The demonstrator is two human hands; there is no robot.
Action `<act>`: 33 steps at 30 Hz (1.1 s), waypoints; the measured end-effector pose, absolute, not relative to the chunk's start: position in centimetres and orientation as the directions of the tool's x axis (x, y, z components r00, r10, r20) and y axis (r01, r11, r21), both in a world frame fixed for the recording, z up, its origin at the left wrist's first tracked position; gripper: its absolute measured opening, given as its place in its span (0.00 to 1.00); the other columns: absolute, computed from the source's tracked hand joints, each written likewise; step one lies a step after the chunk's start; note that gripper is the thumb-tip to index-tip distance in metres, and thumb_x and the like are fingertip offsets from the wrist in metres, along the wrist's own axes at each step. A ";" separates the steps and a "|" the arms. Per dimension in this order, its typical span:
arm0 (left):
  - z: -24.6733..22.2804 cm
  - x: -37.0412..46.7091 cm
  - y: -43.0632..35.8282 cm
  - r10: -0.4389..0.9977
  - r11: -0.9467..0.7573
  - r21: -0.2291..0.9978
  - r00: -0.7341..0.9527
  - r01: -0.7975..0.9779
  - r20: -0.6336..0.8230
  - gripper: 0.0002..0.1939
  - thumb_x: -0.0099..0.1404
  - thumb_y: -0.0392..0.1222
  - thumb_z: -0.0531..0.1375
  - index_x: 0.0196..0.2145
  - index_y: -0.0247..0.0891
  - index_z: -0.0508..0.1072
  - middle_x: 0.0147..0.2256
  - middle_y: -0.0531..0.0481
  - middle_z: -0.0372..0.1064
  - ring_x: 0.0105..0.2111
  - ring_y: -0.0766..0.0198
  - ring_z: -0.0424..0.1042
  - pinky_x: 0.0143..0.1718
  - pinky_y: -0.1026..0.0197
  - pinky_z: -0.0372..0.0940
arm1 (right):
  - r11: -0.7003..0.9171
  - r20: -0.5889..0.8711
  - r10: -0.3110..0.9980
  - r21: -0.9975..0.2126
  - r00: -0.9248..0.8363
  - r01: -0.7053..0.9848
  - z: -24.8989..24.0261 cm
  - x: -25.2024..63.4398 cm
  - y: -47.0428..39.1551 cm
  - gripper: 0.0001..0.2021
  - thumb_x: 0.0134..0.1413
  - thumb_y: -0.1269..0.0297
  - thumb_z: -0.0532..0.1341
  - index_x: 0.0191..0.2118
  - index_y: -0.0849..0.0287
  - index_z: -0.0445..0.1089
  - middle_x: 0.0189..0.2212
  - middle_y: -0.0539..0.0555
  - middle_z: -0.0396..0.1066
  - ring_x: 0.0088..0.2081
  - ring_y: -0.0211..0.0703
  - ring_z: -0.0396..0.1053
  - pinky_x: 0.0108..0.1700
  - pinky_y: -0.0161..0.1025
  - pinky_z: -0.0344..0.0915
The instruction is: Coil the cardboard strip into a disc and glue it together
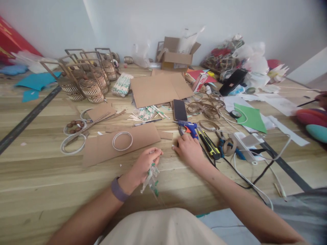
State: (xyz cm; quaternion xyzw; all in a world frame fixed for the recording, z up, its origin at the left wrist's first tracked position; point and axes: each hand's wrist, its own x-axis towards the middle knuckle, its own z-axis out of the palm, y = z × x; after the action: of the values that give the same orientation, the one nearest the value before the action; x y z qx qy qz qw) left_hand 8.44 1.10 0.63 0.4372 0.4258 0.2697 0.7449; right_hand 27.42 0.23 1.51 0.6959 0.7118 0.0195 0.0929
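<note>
My left hand (146, 163) is closed around a crumpled clear plastic wrapper (152, 177) with green print, which hangs below the fingers over the table's near side. To the right, my right hand (190, 149) rests low with curled fingers beside a blue hot glue gun (187, 126) with an orange trigger. A grey metal tool tip (181, 131) pokes out ahead of those fingers; what lies beneath them is hidden. Right of this hand is a yellow and black utility knife (209, 144). Beyond my left hand, a white ring (122, 141) lies on a cardboard strip (145, 136).
A phone (180, 110), loose wooden sticks (145, 114) and large cardboard sheets (160, 89) lie ahead. Bamboo lanterns (90, 88) with handles stand at back left. A power strip (246, 146) with trailing cables sits at right. Another person's hand (322, 99) shows at the right edge.
</note>
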 end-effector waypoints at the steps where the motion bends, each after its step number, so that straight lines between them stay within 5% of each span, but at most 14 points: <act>1: 0.7 8.4 1.0 0.769 0.477 0.879 0.496 -0.027 -0.402 0.22 0.53 0.63 0.63 0.27 0.40 0.68 0.13 0.63 0.47 0.13 0.72 0.45 0.15 0.66 0.41 | 0.026 -0.115 0.993 0.158 -0.008 0.987 1.8 27.7 0.1 0.15 0.64 0.57 0.58 0.44 0.64 0.74 0.45 0.66 0.73 0.48 0.57 0.69 0.45 0.46 0.58; 17: 1.3 9.3 0.6 0.773 0.492 0.870 0.471 -0.021 -0.425 0.17 0.54 0.54 0.63 0.22 0.40 0.65 0.15 0.60 0.52 0.15 0.71 0.48 0.17 0.65 0.44 | 0.157 -0.153 0.978 0.101 -0.141 0.982 1.1 27.9 0.9 0.13 0.66 0.71 0.53 0.42 0.68 0.75 0.42 0.68 0.74 0.46 0.57 0.70 0.45 0.45 0.56; 25: 1.3 9.1 0.4 0.754 0.508 0.861 0.493 -0.017 -0.435 0.15 0.53 0.53 0.62 0.24 0.40 0.67 0.14 0.60 0.53 0.15 0.70 0.49 0.18 0.66 0.45 | 0.485 -0.200 0.844 -0.116 -0.498 0.867 2.4 30.6 2.6 0.16 0.62 0.73 0.58 0.50 0.50 0.75 0.46 0.56 0.73 0.49 0.47 0.68 0.45 0.40 0.53; 33: 1.0 9.2 0.6 0.753 0.514 0.857 0.495 -0.031 -0.434 0.15 0.55 0.52 0.63 0.23 0.40 0.67 0.14 0.60 0.52 0.14 0.72 0.49 0.16 0.67 0.45 | 0.546 -0.153 0.777 -0.318 -0.610 0.775 1.6 31.4 4.3 0.09 0.54 0.75 0.62 0.37 0.57 0.78 0.38 0.56 0.75 0.43 0.46 0.69 0.44 0.39 0.55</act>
State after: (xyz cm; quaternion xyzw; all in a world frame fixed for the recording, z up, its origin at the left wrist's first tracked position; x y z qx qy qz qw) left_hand 9.16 0.64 1.01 0.4192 0.4305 0.2589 0.7563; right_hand 31.40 4.33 1.65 0.4415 0.8791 -0.1794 -0.0028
